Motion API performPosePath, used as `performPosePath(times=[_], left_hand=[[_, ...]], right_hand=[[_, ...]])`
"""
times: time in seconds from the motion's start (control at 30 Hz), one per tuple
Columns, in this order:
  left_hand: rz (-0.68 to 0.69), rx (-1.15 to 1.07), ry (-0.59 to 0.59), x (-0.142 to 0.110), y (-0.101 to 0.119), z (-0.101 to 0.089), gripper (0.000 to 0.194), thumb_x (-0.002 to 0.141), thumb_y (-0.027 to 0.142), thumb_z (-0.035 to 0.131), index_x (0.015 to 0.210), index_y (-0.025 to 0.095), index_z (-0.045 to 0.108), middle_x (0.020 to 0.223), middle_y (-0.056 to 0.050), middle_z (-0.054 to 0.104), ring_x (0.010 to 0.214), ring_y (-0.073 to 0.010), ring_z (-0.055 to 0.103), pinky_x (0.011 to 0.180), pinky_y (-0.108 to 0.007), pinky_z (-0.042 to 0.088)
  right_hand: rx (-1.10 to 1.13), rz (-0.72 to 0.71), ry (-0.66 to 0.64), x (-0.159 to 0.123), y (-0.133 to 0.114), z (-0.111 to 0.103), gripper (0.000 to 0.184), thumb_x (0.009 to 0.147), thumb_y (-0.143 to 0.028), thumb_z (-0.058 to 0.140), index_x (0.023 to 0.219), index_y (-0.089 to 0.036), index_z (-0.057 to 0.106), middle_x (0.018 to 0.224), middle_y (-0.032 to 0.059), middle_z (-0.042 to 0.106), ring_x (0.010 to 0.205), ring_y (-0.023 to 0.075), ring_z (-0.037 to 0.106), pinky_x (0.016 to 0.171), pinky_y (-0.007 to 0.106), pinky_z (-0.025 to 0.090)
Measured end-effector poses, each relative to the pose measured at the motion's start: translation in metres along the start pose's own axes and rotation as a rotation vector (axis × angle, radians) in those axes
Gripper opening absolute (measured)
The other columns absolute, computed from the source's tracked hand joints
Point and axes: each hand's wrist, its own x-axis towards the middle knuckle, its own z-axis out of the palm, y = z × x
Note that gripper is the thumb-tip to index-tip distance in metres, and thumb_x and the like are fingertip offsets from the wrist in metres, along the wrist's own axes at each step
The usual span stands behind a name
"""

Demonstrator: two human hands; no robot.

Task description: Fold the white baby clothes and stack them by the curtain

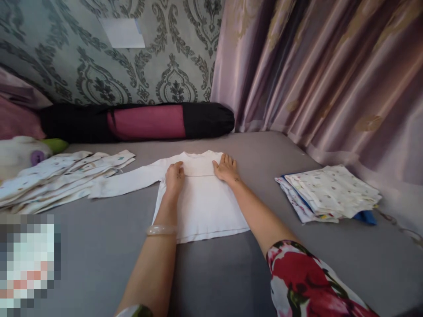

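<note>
A small white long-sleeved shirt (pixel 205 207) lies spread on the grey bed sheet. Its left-hand sleeve stretches out to the left, while the other sleeve (pixel 200 170) is folded straight across the chest. My left hand (pixel 175 177), a pale bangle on its wrist, is curled at the cuff end of the folded sleeve; its fingertips are partly hidden. At the shoulder on the right, my right hand (pixel 226 168) rests flat with its fingers stretched out and the thumb apart, pressing on the cloth.
To the right sits a stack of folded printed clothes (pixel 330 191). Several patterned garments (pixel 59 176) lie at the left, beside a white plush toy (pixel 20 156). A black and maroon bolster (pixel 148 121) lines the wall; a pink curtain (pixel 317 75) hangs at the right.
</note>
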Motion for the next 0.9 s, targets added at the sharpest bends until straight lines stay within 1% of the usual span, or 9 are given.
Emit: performPosePath(times=[0.13,0.23,0.3,0.4,0.5,0.6,0.73,0.83,0.9], left_hand=[[-0.019,0.026,-0.012,0.001,-0.001,0.001,0.041,0.084,0.016,0.042,0.119,0.010,0.063,0.108,-0.015,0.062,0.100,-0.0244,0.060,0.096,-0.037,0.045],[-0.028,0.008,0.026,0.001,0.001,0.001,0.037,0.086,0.021,0.044,0.116,0.012,0.065,0.105,-0.014,0.059,0.094,-0.0237,0.060,0.093,-0.037,0.046],[-0.046,0.010,0.082,0.001,0.003,-0.001,0.035,0.087,0.025,0.046,0.114,0.014,0.066,0.104,-0.014,0.057,0.093,-0.0240,0.059,0.094,-0.039,0.045],[-0.080,0.041,0.118,0.001,0.004,-0.005,0.035,0.087,0.027,0.049,0.114,0.015,0.067,0.102,-0.014,0.056,0.092,-0.0247,0.058,0.093,-0.040,0.044],[-0.084,0.054,0.100,0.001,0.004,-0.007,0.033,0.086,0.027,0.049,0.112,0.017,0.068,0.100,-0.013,0.057,0.091,-0.0244,0.058,0.092,-0.039,0.044],[-0.091,0.072,0.089,0.001,0.003,-0.007,0.032,0.085,0.025,0.049,0.109,0.018,0.069,0.101,-0.012,0.058,0.091,-0.0243,0.058,0.092,-0.039,0.044],[-0.126,0.101,0.052,0.001,0.004,-0.007,0.034,0.084,0.024,0.049,0.110,0.017,0.070,0.102,-0.014,0.060,0.094,-0.0262,0.058,0.091,-0.040,0.044],[-0.132,0.133,0.020,0.000,0.006,-0.009,0.034,0.084,0.024,0.049,0.110,0.016,0.070,0.102,-0.016,0.062,0.097,-0.0287,0.058,0.090,-0.040,0.044],[-0.118,0.156,0.007,0.000,0.007,-0.010,0.034,0.085,0.024,0.048,0.108,0.017,0.071,0.101,-0.016,0.063,0.098,-0.0295,0.058,0.089,-0.040,0.044]], right_hand=[[-0.020,0.005,-0.042,0.002,-0.002,-0.005,0.075,0.098,-0.050,0.017,0.151,0.002,0.015,0.159,0.0195,0.016,0.145,0.0303,0.013,0.116,0.049,0.009],[-0.055,-0.014,-0.024,0.002,-0.006,-0.011,0.075,0.098,-0.049,0.019,0.151,0.003,0.017,0.158,0.0205,0.016,0.146,0.0308,0.010,0.116,0.050,0.003],[-0.063,-0.061,0.012,0.003,-0.009,-0.012,0.074,0.098,-0.048,0.018,0.151,0.002,0.017,0.159,0.0194,0.014,0.147,0.0294,0.007,0.117,0.048,0.000],[-0.032,-0.104,0.018,0.003,-0.011,-0.009,0.074,0.097,-0.050,0.015,0.151,0.001,0.016,0.160,0.0180,0.011,0.147,0.0281,0.007,0.117,0.042,0.004],[-0.005,-0.095,-0.008,0.004,-0.009,-0.004,0.076,0.097,-0.052,0.014,0.151,0.002,0.016,0.160,0.0190,0.011,0.147,0.0288,0.010,0.116,0.041,0.009],[0.004,-0.097,-0.021,0.004,-0.006,-0.001,0.077,0.096,-0.052,0.012,0.151,0.002,0.016,0.160,0.0191,0.009,0.147,0.0290,0.010,0.116,0.041,0.009],[-0.010,-0.083,-0.041,0.004,-0.007,-0.006,0.077,0.097,-0.051,0.015,0.151,0.002,0.015,0.160,0.0191,0.010,0.147,0.0288,0.010,0.116,0.041,0.009],[-0.040,-0.093,0.003,-0.002,-0.016,-0.011,0.072,0.098,-0.047,0.019,0.152,0.000,0.018,0.160,0.0182,0.009,0.147,0.0286,0.007,0.117,0.044,0.002],[-0.040,-0.167,0.032,-0.009,-0.027,-0.012,0.067,0.099,-0.045,0.018,0.153,-0.004,0.018,0.161,0.0154,0.008,0.148,0.0265,0.003,0.117,0.045,-0.002]])
